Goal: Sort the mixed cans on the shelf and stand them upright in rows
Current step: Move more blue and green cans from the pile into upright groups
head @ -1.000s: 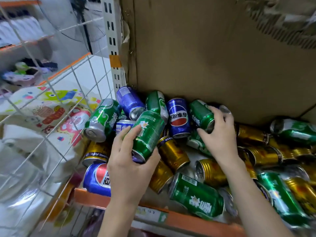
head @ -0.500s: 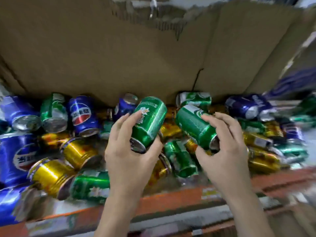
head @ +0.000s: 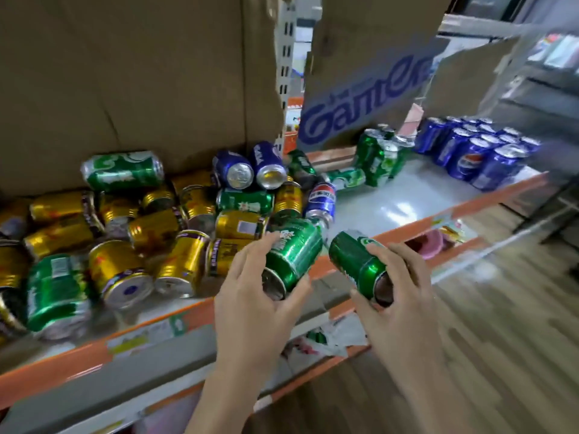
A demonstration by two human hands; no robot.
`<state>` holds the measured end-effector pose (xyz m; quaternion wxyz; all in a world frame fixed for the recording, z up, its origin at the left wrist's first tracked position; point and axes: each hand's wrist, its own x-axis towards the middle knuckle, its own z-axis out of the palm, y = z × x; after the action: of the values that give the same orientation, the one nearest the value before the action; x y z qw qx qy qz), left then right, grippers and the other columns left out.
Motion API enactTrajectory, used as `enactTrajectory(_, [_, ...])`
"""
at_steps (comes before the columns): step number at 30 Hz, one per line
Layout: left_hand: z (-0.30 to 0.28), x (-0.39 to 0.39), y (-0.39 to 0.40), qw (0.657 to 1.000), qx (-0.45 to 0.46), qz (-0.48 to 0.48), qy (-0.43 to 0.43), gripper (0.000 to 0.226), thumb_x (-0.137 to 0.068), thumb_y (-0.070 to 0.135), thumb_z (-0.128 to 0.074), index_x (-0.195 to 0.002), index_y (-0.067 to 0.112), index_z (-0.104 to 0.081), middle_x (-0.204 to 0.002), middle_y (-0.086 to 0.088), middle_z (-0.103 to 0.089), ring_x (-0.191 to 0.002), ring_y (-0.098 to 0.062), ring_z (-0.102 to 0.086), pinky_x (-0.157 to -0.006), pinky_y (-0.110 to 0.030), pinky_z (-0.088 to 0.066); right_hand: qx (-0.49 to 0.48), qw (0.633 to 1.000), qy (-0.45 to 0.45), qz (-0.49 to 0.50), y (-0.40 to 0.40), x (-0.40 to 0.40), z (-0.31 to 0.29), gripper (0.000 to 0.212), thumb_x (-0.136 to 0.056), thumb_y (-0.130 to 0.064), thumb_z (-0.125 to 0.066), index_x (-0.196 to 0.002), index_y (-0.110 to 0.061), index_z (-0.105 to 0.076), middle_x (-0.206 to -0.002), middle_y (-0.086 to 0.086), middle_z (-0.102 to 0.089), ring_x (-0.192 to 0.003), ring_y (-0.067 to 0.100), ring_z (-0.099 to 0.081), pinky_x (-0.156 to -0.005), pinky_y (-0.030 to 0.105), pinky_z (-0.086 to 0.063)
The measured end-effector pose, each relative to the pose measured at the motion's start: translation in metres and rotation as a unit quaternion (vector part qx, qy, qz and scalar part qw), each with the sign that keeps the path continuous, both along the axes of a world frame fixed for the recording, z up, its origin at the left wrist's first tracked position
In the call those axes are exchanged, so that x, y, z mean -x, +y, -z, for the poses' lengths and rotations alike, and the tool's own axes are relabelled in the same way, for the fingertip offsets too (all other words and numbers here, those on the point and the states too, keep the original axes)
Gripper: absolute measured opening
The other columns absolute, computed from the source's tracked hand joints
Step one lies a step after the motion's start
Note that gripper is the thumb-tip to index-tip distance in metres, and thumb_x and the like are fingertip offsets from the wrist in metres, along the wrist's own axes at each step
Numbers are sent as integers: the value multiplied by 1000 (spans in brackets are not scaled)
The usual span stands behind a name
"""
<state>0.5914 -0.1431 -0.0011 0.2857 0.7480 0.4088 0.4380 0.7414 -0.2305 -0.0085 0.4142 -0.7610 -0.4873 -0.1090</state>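
Left hand (head: 250, 296) wrapped round a green can (head: 293, 253), thumb on the near side, fingers over the top; right hand (head: 398, 296) gripping a second green can (head: 355, 263) the same way. Both cans held off the shelf, over its orange front lip (head: 438, 219), just beside each other but not touching. Long axes tilted, roughly lying over: ends with the dark hollows turned down toward the wrists, far ends pointing up and away into the shelf. Jumbled pile (head: 150, 233) of gold, green and blue cans lying on their sides to the left, against the cardboard backing (head: 125, 73). Upright green group (head: 380, 158) standing farther back and to the right, across a bare patch of shelf floor (head: 391, 202); upright blue rows (head: 482, 151) beyond that, further right. Judged: sorting partly done, gold untouched, greens in progress. Green group lies up and right of both grips, right hand nearer. Each can likely needs tipping to vertical before setting down beside the standing greens. Risk: knocking the standing greens on approach. Which end is the lid: cannot tell, blurred
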Motion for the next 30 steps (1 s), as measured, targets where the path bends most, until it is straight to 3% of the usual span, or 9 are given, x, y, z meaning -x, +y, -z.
enactTrajectory(3, [2, -36, -8, 999, 15, 19, 37, 59, -72, 35, -77, -124, 28, -53, -116, 9, -56, -96, -6, -52, -75, -12, -42, 8, 1000, 2, 24, -16, -37, 6, 68, -60, -4, -83, -119, -21, -55, -123, 9, -49, -112, 28, -51, -96, 25, -41])
enactTrajectory(7, [5, -77, -4, 997, 41, 39, 45, 64, -71, 35, -77, -127, 25, -46, -119, 3, -56, -104, -16, -57, -81, -36, -53, 10, 999, 11, 44, -14, -74, 12, 69, -58, -1, -83, -120, -19, -55, -123, 10, -50, -110, 31, -53, -94, 39, -46])
enactTrajectory(9, [7, -97, 2, 997, 49, 48, 47, 61, -71, 35, -76, -122, 28, -44, -114, 3, -57, -99, -16, -58, -79, -40, -53, 12, 999, 19, 45, -9, -93, 17, 70, -59, 0, -82, -120, -20, -55, -124, 9, -49, -110, 30, -53, -92, 42, -48])
enactTrajectory(13, [10, -147, 23, 994, 64, 71, 54, 53, -71, 37, -74, -114, 33, -43, -109, 6, -56, -93, -13, -57, -78, -36, -50, 16, 998, 22, 52, 8, -136, 25, 70, -59, 0, -82, -121, -21, -55, -125, 8, -48, -112, 29, -51, -91, 44, -50])
enactTrajectory(17, [17, -204, 52, 990, 46, 92, 95, 54, -72, 35, -73, -118, 29, -47, -114, 12, -47, -91, -1, -43, -69, -7, -33, 24, 998, -2, 63, 35, -187, 28, 67, -60, -5, -83, -120, -19, -57, -124, 10, -51, -110, 31, -53, -91, 41, -48])
enactTrajectory(19, [17, -230, 65, 988, 53, 98, 107, 55, -72, 34, -73, -121, 30, -47, -117, 14, -43, -92, 1, -38, -68, -9, -29, 33, 997, -4, 68, 48, -212, 28, 66, -61, -8, -83, -120, -21, -56, -124, 8, -50, -109, 30, -53, -90, 41, -49])
enactTrajectory(23, [13, -278, 89, 982, 51, 121, 135, 59, -71, 30, -72, -124, 34, -47, -123, 14, -41, -102, -8, -47, -79, -16, -32, 38, 996, -16, 78, 74, -259, 21, 70, -58, -8, -84, -120, -23, -56, -121, 7, -53, -106, 31, -54, -84, 34, -46])
enactTrajectory(27, [8, -315, 108, 975, 39, 144, 163, 63, -72, 30, -71, -129, 30, -43, -128, 12, -42, -109, -13, -48, -85, -19, -35, 48, 996, -4, 81, 96, -295, 17, 74, -57, -9, -83, -121, -26, -49, -120, 2, -53, -101, 28, -55, -81, 44, -50])
enactTrajectory(30, [4, -336, 116, 968, 50, 148, 194, 67, -74, 35, -70, -130, 30, -35, -129, 10, -43, -111, -16, -47, -91, -23, -35, 58, 995, 10, 78, 108, -313, 17, 74, -56, -9, -84, -122, -19, -51, -115, 0, -55, -95, 26, -57, -74, 35, -49])
